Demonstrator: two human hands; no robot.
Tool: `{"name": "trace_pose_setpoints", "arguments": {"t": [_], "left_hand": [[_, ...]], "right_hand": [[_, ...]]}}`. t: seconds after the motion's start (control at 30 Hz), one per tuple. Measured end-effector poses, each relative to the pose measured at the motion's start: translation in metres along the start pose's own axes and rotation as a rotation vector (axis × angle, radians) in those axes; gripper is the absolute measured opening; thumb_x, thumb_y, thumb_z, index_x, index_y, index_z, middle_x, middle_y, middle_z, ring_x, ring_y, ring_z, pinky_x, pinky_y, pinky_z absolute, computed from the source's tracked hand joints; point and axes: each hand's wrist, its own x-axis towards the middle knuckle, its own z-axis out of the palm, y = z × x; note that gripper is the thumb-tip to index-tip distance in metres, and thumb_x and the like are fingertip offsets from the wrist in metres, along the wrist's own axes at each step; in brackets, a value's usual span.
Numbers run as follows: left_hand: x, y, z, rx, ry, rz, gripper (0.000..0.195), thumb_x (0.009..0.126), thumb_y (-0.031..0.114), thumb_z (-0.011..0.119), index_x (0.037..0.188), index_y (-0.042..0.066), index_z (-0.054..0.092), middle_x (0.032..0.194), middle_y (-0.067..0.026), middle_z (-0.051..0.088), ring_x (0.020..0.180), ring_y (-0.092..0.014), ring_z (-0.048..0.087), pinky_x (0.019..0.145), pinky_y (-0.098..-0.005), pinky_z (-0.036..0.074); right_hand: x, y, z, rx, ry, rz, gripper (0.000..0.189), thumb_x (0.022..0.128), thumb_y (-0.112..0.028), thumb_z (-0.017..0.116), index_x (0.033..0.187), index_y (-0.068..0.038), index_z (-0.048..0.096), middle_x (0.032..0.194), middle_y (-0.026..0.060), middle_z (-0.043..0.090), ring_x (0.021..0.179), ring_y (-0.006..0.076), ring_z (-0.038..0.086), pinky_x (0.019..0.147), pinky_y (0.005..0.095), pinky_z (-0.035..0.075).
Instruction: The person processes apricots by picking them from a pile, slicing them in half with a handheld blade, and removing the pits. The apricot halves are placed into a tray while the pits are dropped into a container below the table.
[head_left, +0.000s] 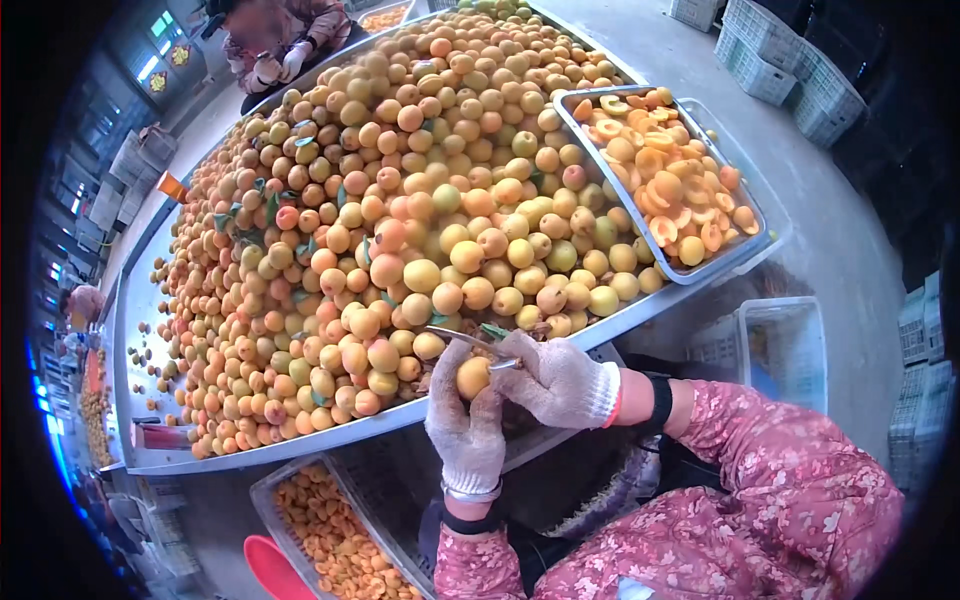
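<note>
Over the near edge of the table, my gloved left hand (466, 427) grips a yellow-orange apricot (473, 377) between thumb and fingers. My gloved right hand (559, 379) is beside it, closed on a small knife (459, 337) whose blade points left above the fruit. A short shiny metal piece (506, 364) also shows at the right fingers, close to the apricot; I cannot tell if it belongs to the knife. A large heap of whole apricots (420, 276) with some green leaves lies just beyond both hands.
A tray (670, 274) of apricot halves rests on the table's right edge. Below the near edge (300, 448) stands a crate (345, 480) of apricot pieces beside a red basin (271, 566). A white crate (784, 304) is at right. Another person (289, 45) works across the heap.
</note>
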Motion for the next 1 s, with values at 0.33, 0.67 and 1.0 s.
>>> {"name": "trace_pose_setpoints", "arguments": {"t": [0.33,0.67,1.0], "left_hand": [[-0.009,-0.003,0.007,0.147,0.063,0.035,0.041,0.095,0.025,0.062,0.125,-0.001,0.054,0.110,-0.0168,0.064,0.101,-0.027,0.063,0.091,-0.0358,0.049],[-0.003,-0.001,0.004,0.195,-0.047,0.232,0.040,0.098,0.025,0.056,0.126,-0.002,0.050,0.120,-0.0127,0.057,0.110,-0.021,0.055,0.097,-0.0336,0.043],[0.006,-0.001,0.009,-0.804,0.017,-0.145,0.048,0.096,0.020,0.060,0.137,0.011,0.039,0.130,-0.0147,0.054,0.119,-0.026,0.054,0.103,-0.0405,0.042]], "right_hand": [[0.002,0.003,0.011,0.389,-0.034,0.306,0.029,0.101,-0.026,0.051,0.103,0.002,0.059,0.082,0.0139,0.067,0.082,0.0157,0.065,0.071,0.0321,0.049],[0.009,-0.012,-0.020,0.851,-0.294,0.807,0.048,0.100,-0.055,0.041,0.084,-0.011,0.052,0.048,-0.0018,0.038,0.032,0.0091,0.032,0.031,0.0245,0.026],[0.008,-0.005,-0.014,0.457,-0.111,0.288,0.034,0.099,-0.031,0.053,0.116,-0.002,0.056,0.069,0.0076,0.063,0.057,0.0219,0.063,0.053,0.0321,0.048]]}}
